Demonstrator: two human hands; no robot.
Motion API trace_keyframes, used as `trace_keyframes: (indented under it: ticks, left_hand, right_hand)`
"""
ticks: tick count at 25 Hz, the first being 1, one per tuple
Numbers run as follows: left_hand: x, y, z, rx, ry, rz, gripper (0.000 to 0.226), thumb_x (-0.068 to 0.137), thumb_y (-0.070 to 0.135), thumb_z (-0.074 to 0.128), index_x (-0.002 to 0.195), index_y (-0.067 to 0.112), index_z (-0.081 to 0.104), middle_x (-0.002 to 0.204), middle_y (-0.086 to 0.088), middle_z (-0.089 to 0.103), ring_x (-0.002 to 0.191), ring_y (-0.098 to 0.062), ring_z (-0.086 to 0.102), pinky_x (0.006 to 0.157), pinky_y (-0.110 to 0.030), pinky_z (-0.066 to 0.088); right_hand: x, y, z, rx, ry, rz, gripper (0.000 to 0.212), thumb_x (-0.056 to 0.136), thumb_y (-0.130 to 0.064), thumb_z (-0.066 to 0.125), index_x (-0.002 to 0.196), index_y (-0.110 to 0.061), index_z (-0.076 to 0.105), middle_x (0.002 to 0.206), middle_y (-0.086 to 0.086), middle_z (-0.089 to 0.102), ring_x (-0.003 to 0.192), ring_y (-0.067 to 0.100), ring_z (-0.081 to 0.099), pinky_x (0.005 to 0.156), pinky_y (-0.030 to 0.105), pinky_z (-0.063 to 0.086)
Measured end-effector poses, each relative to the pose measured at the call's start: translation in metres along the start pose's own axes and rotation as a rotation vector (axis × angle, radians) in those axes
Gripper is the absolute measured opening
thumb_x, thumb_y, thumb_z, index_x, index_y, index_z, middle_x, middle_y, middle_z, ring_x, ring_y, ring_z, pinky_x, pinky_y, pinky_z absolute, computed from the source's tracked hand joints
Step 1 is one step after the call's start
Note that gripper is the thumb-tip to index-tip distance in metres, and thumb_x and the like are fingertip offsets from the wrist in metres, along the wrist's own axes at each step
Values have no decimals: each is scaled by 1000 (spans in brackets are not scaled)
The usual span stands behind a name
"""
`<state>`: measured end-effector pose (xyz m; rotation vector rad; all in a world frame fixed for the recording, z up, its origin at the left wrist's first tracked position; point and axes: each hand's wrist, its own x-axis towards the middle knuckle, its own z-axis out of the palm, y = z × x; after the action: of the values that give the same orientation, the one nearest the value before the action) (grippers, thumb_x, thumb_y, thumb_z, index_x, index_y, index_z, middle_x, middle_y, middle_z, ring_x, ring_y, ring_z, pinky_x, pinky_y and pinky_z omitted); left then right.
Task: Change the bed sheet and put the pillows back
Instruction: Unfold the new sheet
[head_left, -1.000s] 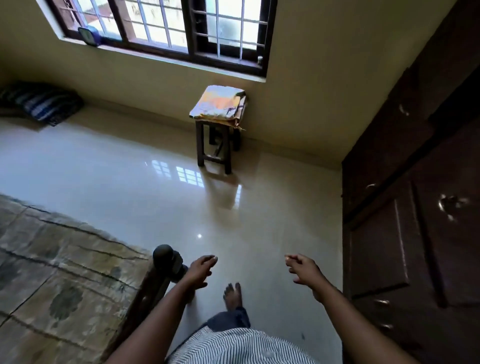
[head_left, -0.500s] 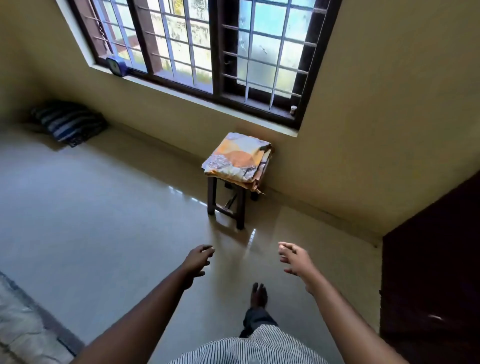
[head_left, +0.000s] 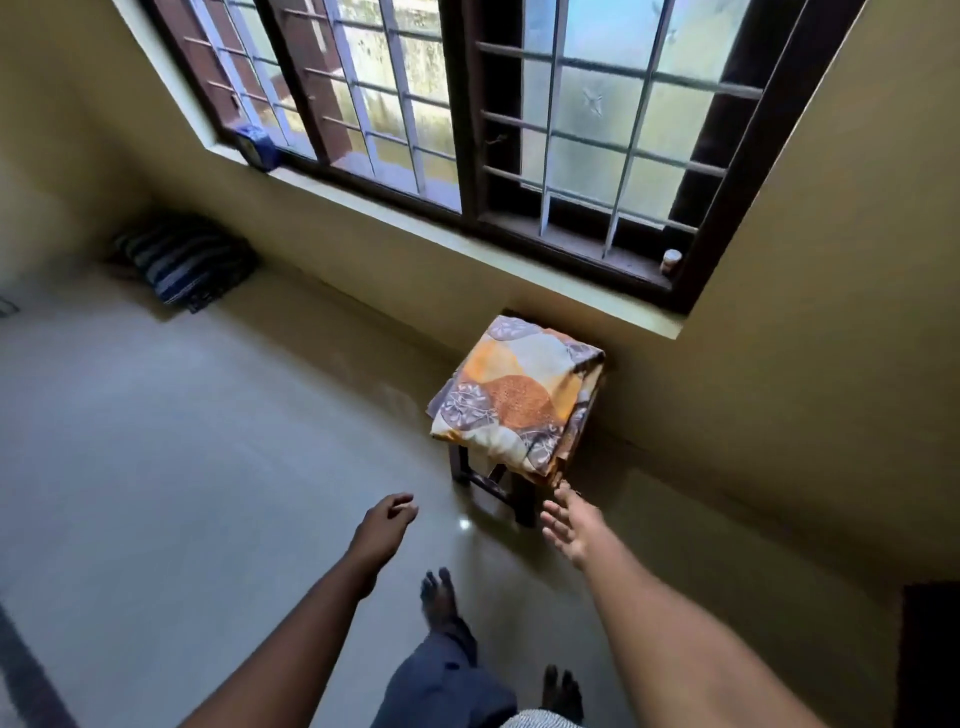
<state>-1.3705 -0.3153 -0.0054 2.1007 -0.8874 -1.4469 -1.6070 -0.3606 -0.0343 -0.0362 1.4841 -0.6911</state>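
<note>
A folded bed sheet (head_left: 519, 397), patterned in orange, purple and pale blue, lies on a small dark wooden stool (head_left: 511, 488) under the window. My right hand (head_left: 569, 522) is open, fingers spread, its fingertips just below the sheet's near corner and holding nothing. My left hand (head_left: 387, 522) hangs lower left of the stool with loosely curled fingers, also empty. A dark striped pillow (head_left: 184, 260) lies on the floor against the far wall at the left.
A barred window (head_left: 467, 104) fills the wall above the stool, with a small blue object (head_left: 253, 145) and a small jar (head_left: 670, 258) on its sill. Glossy tiled floor (head_left: 182, 441) stretches left. A dark cupboard edge (head_left: 930, 654) stands at the lower right.
I have walked toward the stool, which is now much closer. The bed and cupboard have slid out of view. My right hand has opened and reached up to the sheet's near corner.
</note>
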Motion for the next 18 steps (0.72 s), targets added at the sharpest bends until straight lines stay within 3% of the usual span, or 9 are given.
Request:
trace_keyframes:
  ticks: [2, 5, 9, 11, 13, 16, 18]
  left_hand:
    - [35, 19, -7, 29, -8, -6, 30, 96, 25, 49, 124, 18, 54, 127, -9, 55, 116, -23, 51, 94, -36, 41]
    - [81, 43, -19, 70, -48, -41, 30, 96, 24, 49, 124, 18, 54, 127, -9, 55, 116, -23, 51, 94, -36, 41]
    - [141, 68, -34, 180, -129, -64, 26, 95, 25, 50, 121, 22, 55, 126, -8, 56, 114, -21, 52, 92, -33, 41]
    - [167, 78, -40, 236, -184, -74, 26, 95, 25, 50, 121, 23, 55, 125, -7, 57, 112, -19, 53, 88, -30, 41]
    - [183, 87, -46, 270, -216, -75, 27, 96, 25, 50, 122, 23, 54, 125, -6, 56, 112, -19, 53, 89, -30, 40]
    - [210, 103, -53, 288, -246, -61, 29, 96, 27, 49, 124, 24, 53, 127, -6, 55, 116, -20, 51, 94, -33, 41]
    - [225, 112, -57, 276, -248, -60, 30, 96, 27, 49, 125, 24, 53, 129, -5, 54, 118, -20, 50, 97, -35, 41]
  right_hand:
    - [19, -10, 36, 214, 0, 91, 44, 97, -35, 45, 133, -9, 46, 136, 10, 50, 121, 23, 51, 97, 33, 42]
    - [40, -22, 85, 457, 46, 157, 54, 94, -36, 50, 137, -5, 40, 143, 13, 42, 125, 23, 46, 94, 31, 44]
    - [75, -38, 134, 743, 124, 310, 75, 86, -37, 61, 145, -9, 24, 152, 13, 22, 139, 27, 28, 113, 38, 30]
    - [89, -45, 157, 703, 196, 419, 81, 81, -49, 62, 142, -8, 28, 150, 12, 26, 139, 25, 30, 113, 37, 29]
    - [108, -50, 175, 693, 154, 467, 86, 77, -62, 59, 139, -8, 35, 146, 11, 34, 136, 26, 35, 113, 38, 28]
    - [143, -60, 188, 893, 5, 360, 82, 82, -59, 52, 142, -7, 34, 145, 14, 39, 135, 34, 34, 115, 46, 21]
    - [151, -56, 187, 882, 114, 357, 66, 85, -53, 54, 132, -9, 44, 134, 14, 49, 128, 34, 42, 108, 44, 28]
